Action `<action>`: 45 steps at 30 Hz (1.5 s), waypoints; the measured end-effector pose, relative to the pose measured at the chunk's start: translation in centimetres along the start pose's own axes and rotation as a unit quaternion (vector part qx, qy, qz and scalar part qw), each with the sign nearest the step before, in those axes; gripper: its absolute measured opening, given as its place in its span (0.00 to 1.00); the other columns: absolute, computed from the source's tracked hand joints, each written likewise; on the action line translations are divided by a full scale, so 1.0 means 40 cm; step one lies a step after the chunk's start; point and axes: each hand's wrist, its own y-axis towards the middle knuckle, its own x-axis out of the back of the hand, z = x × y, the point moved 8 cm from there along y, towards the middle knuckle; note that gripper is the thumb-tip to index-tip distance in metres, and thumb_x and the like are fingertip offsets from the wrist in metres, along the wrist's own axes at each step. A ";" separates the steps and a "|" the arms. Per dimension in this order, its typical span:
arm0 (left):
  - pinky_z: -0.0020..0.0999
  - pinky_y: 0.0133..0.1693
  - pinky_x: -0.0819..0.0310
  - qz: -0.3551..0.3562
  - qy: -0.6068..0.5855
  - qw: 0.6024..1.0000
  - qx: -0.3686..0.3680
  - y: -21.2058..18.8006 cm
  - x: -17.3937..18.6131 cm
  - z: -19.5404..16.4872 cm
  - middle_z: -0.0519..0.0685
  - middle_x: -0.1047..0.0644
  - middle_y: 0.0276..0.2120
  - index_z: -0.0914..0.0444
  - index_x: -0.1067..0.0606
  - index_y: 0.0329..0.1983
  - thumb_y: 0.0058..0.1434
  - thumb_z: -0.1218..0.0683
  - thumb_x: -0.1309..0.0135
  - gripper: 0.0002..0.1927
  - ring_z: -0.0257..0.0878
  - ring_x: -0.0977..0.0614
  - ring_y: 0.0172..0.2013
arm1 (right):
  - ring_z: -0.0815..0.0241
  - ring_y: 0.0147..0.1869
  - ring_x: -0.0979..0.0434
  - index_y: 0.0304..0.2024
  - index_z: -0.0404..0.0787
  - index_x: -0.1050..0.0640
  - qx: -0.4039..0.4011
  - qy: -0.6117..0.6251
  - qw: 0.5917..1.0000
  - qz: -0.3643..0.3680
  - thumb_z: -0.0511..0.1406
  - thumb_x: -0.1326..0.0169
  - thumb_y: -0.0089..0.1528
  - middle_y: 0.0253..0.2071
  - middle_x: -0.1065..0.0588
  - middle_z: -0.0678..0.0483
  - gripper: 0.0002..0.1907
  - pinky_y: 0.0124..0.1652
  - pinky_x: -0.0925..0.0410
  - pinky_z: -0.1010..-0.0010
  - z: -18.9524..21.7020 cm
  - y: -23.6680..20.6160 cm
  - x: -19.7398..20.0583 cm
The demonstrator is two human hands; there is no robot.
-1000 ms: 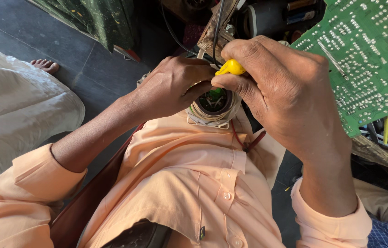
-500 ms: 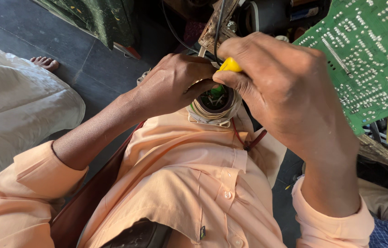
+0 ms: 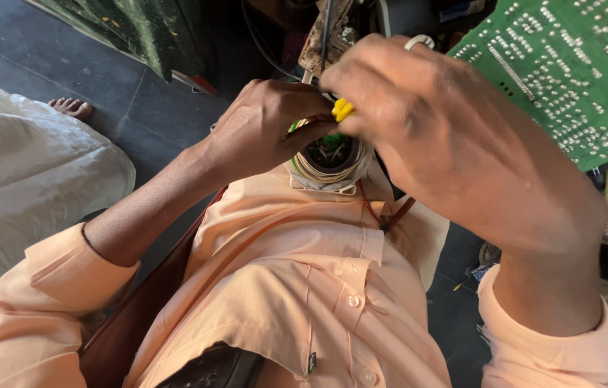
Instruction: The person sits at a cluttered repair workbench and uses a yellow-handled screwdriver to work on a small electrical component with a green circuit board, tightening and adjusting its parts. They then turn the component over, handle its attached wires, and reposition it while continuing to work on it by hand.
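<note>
Above the peach shirt (image 3: 304, 287), the right hand (image 3: 455, 144) fills the middle, blurred, fingers pressed together pinching a yellow tool handle (image 3: 342, 110); its tip is hidden. At upper right, a green circuit board (image 3: 570, 72) is cut off by the frame. The left hand (image 3: 268, 129) wraps its fingers around a round coil-wound part (image 3: 329, 162), thumb on the rim, directly below the handle.
</note>
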 end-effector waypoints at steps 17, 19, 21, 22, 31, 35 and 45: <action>0.47 0.53 0.29 -0.117 0.000 0.970 0.214 -0.130 -0.036 0.069 0.57 0.32 0.50 0.67 0.36 0.61 0.62 0.49 0.31 0.33 0.50 0.27 0.53 | 0.45 0.54 0.26 0.62 0.36 0.40 0.050 -0.090 0.994 -0.021 0.24 0.42 0.64 0.51 0.32 0.44 0.28 0.56 0.29 0.60 0.009 -0.046 -0.007; 0.46 0.52 0.29 -0.095 -0.020 0.967 0.235 -0.132 -0.049 0.088 0.58 0.32 0.51 0.68 0.38 0.62 0.61 0.45 0.31 0.38 0.49 0.27 0.53 | 0.48 0.55 0.25 0.60 0.37 0.38 0.062 -0.097 0.993 -0.009 0.20 0.44 0.61 0.51 0.31 0.46 0.29 0.58 0.28 0.61 0.003 -0.037 -0.011; 0.44 0.51 0.27 -0.071 -0.048 0.959 0.269 -0.147 -0.066 0.091 0.60 0.33 0.52 0.70 0.40 0.64 0.60 0.41 0.31 0.42 0.47 0.27 0.53 | 0.52 0.51 0.25 0.58 0.36 0.36 0.069 -0.089 0.994 0.010 0.18 0.45 0.60 0.50 0.30 0.48 0.27 0.57 0.27 0.63 0.001 -0.030 -0.017; 0.41 0.48 0.24 -0.097 -0.051 0.959 0.262 -0.151 -0.057 0.081 0.62 0.34 0.52 0.72 0.42 0.64 0.60 0.41 0.32 0.44 0.48 0.27 0.53 | 0.52 0.49 0.26 0.58 0.35 0.36 0.035 -0.072 0.996 0.025 0.23 0.44 0.63 0.49 0.31 0.46 0.23 0.54 0.28 0.62 -0.006 -0.028 -0.024; 0.33 0.30 0.23 0.084 -0.154 0.877 0.448 -0.170 -0.089 0.101 0.45 0.21 0.25 0.66 0.24 0.39 0.55 0.38 0.34 0.27 0.32 0.18 0.24 | 0.49 0.48 0.25 0.54 0.35 0.34 0.031 -0.061 0.997 0.028 0.22 0.44 0.62 0.45 0.30 0.46 0.20 0.50 0.28 0.61 -0.005 0.004 -0.018; 0.33 0.29 0.25 0.042 -0.182 0.871 0.455 -0.167 -0.090 0.094 0.49 0.21 0.26 0.66 0.24 0.38 0.54 0.39 0.33 0.26 0.33 0.20 0.25 | 0.50 0.42 0.26 0.51 0.33 0.31 -0.042 -0.106 0.993 0.035 0.32 0.41 0.65 0.41 0.30 0.46 0.16 0.44 0.29 0.61 -0.009 -0.001 -0.024; 0.32 0.36 0.21 -0.147 -0.399 0.780 0.459 -0.176 -0.130 0.158 0.50 0.20 0.38 0.65 0.29 0.50 0.55 0.50 0.35 0.24 0.35 0.19 0.38 | 0.47 0.37 0.23 0.43 0.29 0.24 -0.036 -0.058 0.998 -0.005 0.27 0.37 0.64 0.36 0.27 0.45 0.09 0.35 0.31 0.61 -0.052 0.012 -0.006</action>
